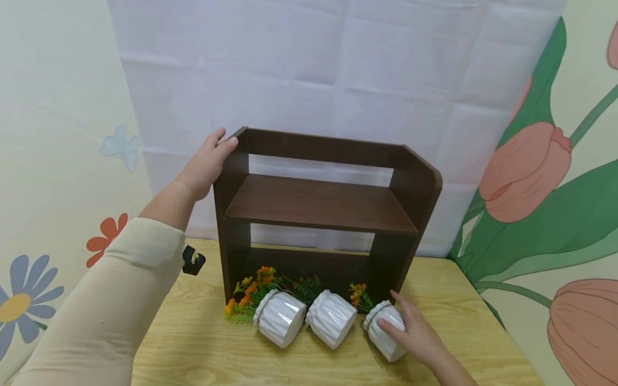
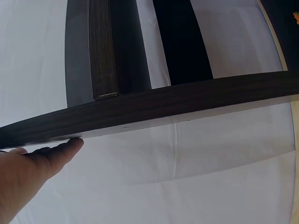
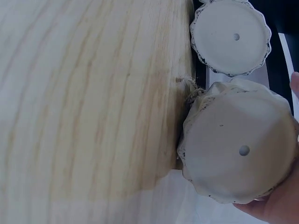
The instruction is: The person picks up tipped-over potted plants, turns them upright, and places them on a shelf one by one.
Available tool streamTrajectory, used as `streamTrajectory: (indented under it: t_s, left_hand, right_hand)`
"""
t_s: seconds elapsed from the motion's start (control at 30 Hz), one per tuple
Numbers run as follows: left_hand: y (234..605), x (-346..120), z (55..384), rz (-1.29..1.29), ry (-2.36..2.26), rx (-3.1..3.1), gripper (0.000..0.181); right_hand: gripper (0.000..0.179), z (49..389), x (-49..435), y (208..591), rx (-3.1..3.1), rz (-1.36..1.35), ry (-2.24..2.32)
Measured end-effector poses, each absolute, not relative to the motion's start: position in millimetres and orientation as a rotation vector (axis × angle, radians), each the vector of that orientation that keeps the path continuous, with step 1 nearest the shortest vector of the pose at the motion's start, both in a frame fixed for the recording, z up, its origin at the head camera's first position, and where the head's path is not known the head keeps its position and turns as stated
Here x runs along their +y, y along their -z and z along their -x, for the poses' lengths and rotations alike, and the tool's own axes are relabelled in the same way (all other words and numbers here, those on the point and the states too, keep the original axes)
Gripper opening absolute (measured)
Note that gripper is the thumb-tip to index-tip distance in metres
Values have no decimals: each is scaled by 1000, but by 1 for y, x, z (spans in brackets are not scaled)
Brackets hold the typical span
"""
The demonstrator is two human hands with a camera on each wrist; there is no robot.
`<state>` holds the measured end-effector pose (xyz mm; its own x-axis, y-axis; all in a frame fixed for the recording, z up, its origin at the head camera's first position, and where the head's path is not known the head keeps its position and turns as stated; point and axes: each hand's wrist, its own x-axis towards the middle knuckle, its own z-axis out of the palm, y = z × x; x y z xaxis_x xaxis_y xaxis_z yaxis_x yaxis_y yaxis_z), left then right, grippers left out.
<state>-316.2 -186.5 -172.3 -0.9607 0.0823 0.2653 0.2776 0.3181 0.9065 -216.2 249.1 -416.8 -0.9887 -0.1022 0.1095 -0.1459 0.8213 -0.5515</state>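
Note:
A dark brown two-tier wooden shelf (image 1: 318,203) stands on the table. My left hand (image 1: 205,166) rests against the upper part of its left side panel; in the left wrist view the fingers (image 2: 63,154) touch that panel's outer face. Three white ribbed flowerpots with artificial flowers lie tipped before the shelf, bases toward me. My right hand (image 1: 417,332) holds the right flowerpot (image 1: 386,332), thumb on one side and fingers toward the other. Beside it lie the middle flowerpot (image 1: 331,320) and the left flowerpot (image 1: 281,319), which has orange flowers (image 1: 251,289).
The light wood table (image 1: 449,321) runs beneath everything. A white cloth (image 1: 299,64) hangs behind the shelf. Painted walls stand at both sides, with a large tulip (image 1: 526,171) on the right one. A small black object (image 1: 193,261) shows beside the left sleeve.

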Motion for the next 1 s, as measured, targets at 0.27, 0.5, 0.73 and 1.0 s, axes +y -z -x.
streamTrajectory:
  t_s: [0.27, 0.5, 0.73, 1.0]
  left_hand:
    - [172, -185, 315, 313, 1652, -2432, 73]
    - [172, -183, 315, 312, 1661, -2430, 69]
    - [170, -182, 315, 313, 1663, -2424, 68]
    - [172, -182, 316, 322, 1689, -2409, 67]
  right_hand:
    - [85, 216, 249, 415, -2959, -214, -834]
    - [89, 217, 251, 413, -3011, -211, -774]
    - [92, 220, 254, 411, -3063, -218, -726]
    - [96, 221, 253, 407, -3125, -198, -734]
